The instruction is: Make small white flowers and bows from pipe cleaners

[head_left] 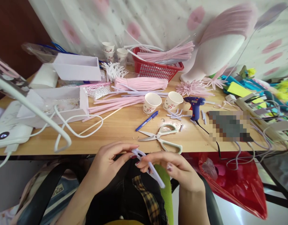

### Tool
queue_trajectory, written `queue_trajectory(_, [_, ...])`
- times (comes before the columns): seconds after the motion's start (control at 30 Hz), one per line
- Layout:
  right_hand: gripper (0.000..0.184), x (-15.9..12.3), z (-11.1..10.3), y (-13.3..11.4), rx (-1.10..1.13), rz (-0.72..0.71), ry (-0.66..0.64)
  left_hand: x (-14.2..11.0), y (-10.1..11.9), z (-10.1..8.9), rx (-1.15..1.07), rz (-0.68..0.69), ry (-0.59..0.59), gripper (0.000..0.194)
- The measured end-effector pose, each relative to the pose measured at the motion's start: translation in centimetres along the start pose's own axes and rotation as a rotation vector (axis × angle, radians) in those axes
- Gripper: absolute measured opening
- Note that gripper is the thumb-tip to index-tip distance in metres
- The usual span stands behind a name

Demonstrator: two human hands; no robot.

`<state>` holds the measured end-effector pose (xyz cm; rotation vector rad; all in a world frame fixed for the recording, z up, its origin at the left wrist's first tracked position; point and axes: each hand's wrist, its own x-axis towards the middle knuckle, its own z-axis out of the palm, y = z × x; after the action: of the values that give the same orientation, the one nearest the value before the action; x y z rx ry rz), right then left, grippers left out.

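Over my lap, just off the table's front edge, both hands grip a bent lavender pipe cleaner (156, 175). My left hand (111, 162) pinches its upper end between thumb and fingers. My right hand (174, 167) has its fingers curled round the middle, and a free end slants down to the right beneath it. Some of the strip is hidden behind the right fingers. On the table nearest the hands lie scissors (158, 136) with pale handles, blades apart, and a blue pen (147, 121). Short lavender pieces (176, 114) rest beyond the scissors.
Two paper cups (152, 103) stand mid-table beside a blue glue gun (194, 107). Pink pipe cleaners (141, 83) lie behind, before a red basket (155, 71). A white box (84, 103) and looping cable (61, 142) are left. A mannequin head (211, 53) stands back right.
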<state>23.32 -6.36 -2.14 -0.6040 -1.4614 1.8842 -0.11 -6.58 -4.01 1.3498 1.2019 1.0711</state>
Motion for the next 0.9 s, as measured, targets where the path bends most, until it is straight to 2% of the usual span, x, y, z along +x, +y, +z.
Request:
queue_trajectory(0.1, [0.026, 0.2, 0.4, 0.1, -0.028, -0.012, 0.055, -0.1, 0.2, 0.0, -0.079, -0.035, 0.011, 0.015])
queue_trajectory(0.33, [0.009, 0.7, 1.3, 0.1, -0.367, -0.123, 0.161, -0.3, -0.2, 0.3, -0.263, -0.094, -0.039, 0.019])
queue_trajectory(0.43, [0.018, 0.9, 1.6, 0.2, -0.519, -0.190, 0.235, -0.4, -0.3, 0.6, -0.393, -0.142, -0.052, 0.019])
queue_trajectory(0.53, [0.027, 1.1, 2.1, 0.4, -0.675, -0.241, 0.359, -0.3, -0.3, 1.0, -0.499, -0.231, -0.008, 0.020])
queue_trajectory(0.7, [0.025, 1.4, 2.9, 0.7, -0.931, -0.309, 0.557, 0.3, -0.2, 1.3, -0.720, -0.408, -0.025, 0.028])
queue_trajectory(0.8, [0.024, 1.6, 3.1, 0.9, -0.987, -0.314, 0.598, 0.6, 0.0, 1.4, -0.839, -0.509, -0.014, 0.029])
queue_trajectory(0.9, [0.023, 1.7, 3.1, 0.9, -1.015, -0.318, 0.608, 0.8, 0.2, 1.5, -0.893, -0.555, -0.015, 0.030])
